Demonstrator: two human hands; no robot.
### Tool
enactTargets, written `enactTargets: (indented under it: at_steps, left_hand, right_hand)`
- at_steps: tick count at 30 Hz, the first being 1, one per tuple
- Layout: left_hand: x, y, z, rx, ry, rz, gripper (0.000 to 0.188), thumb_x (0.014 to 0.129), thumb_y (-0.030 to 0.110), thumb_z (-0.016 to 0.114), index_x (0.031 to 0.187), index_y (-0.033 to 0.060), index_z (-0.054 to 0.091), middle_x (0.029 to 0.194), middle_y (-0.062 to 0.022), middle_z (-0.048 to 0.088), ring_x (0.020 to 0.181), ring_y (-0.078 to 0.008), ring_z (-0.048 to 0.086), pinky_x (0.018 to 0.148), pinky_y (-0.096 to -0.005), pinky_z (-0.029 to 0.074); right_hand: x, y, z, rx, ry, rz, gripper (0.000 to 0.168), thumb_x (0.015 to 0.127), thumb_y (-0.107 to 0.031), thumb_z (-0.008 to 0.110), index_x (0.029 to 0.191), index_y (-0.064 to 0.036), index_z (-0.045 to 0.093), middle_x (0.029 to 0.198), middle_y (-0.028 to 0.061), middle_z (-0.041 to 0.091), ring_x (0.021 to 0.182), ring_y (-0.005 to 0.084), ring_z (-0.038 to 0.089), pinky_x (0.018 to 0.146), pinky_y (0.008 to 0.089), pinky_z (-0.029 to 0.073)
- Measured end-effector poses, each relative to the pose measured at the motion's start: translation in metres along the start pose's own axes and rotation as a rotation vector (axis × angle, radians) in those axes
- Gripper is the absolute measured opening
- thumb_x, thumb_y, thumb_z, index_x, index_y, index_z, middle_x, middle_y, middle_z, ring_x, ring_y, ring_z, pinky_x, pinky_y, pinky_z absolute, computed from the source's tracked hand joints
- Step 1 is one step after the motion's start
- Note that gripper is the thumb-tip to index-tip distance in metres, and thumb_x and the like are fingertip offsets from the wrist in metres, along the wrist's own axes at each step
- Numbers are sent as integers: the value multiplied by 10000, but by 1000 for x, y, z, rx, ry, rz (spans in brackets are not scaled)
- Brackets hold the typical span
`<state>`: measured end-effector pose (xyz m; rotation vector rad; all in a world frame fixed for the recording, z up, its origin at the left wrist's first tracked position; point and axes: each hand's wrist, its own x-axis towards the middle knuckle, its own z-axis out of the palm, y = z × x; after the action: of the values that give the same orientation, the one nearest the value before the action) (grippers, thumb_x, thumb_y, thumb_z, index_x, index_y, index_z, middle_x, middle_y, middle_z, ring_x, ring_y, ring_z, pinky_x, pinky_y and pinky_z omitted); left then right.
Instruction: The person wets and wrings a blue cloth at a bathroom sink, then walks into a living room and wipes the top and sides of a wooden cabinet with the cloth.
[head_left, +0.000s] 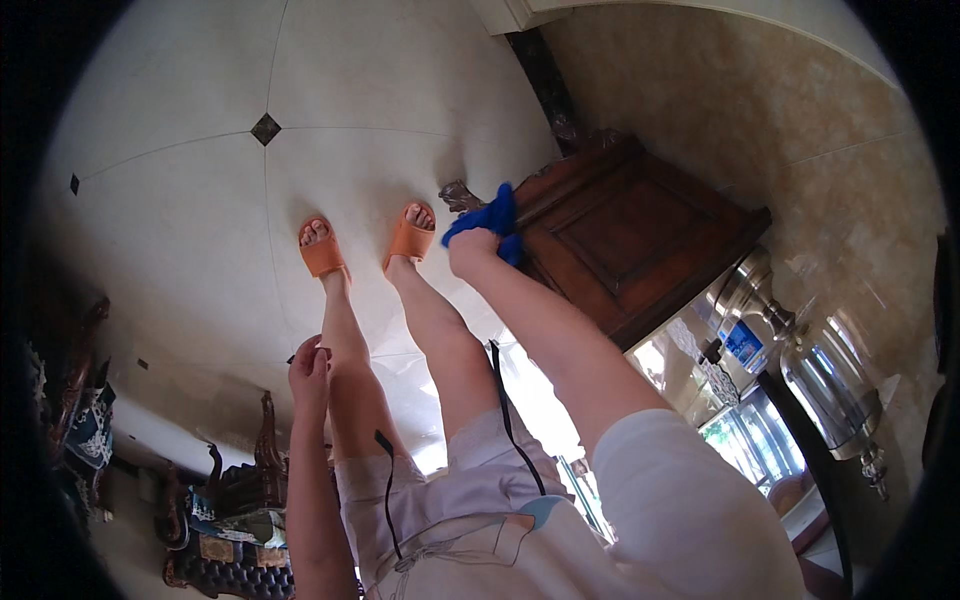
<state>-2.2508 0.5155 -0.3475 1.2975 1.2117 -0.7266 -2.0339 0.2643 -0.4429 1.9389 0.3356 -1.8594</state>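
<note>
My right hand (474, 249) is closed around a blue cloth (491, 217), which bunches out past the fingers. Hand and cloth are at the near edge of a dark wooden cabinet's side panel (622, 225). From this angle I cannot tell how firmly the cloth touches the wood. The cabinet's carved foot (459, 196) shows just beyond the cloth. My left hand (309, 369) hangs beside my left leg, fingers loosely curled, with nothing visible in it.
A metallic urn-shaped ornament (825, 382) and a blue packet (742, 345) stand by the cabinet's glossy top. My feet, in orange slides (411, 241), rest on pale floor tiles (172, 225). A carved, tufted seat (232, 566) is at lower left. Behind the cabinet runs a brown marbled wall (825, 150).
</note>
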Motion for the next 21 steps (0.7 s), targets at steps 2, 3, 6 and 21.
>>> enactTargets:
  at_steps: [2,3,6,21]
  left_hand:
    - [-2,-9,-3,55,12,-15,291,909,68,484,1184,-23,519,916,-57,596,838,-119,567,745,-251,477]
    - [2,-11,-4,103,9,-25,291,908,66,485,1181,-30,518,912,-59,595,830,-122,568,740,-253,482]
    - [9,-48,-15,41,55,-9,266,892,43,488,1142,-24,548,851,-44,593,765,-105,550,693,-233,459]
    - [36,-21,-22,201,152,98,260,874,14,503,1120,8,585,808,-17,592,733,-67,529,670,-204,437]
  right_hand:
    - [-26,3,-29,133,-157,-349,386,717,-132,576,1076,-3,637,1112,189,616,1037,302,599,891,406,459]
    - [-7,10,-18,178,-93,-447,384,646,-107,548,997,4,657,971,222,643,901,303,640,758,343,502]
    - [21,38,-36,257,32,-437,327,621,-89,551,911,-14,682,816,208,658,735,315,639,659,406,494]
    - [126,224,-102,-141,198,472,377,822,-297,560,1126,-87,636,1239,140,560,1162,311,516,953,430,391]
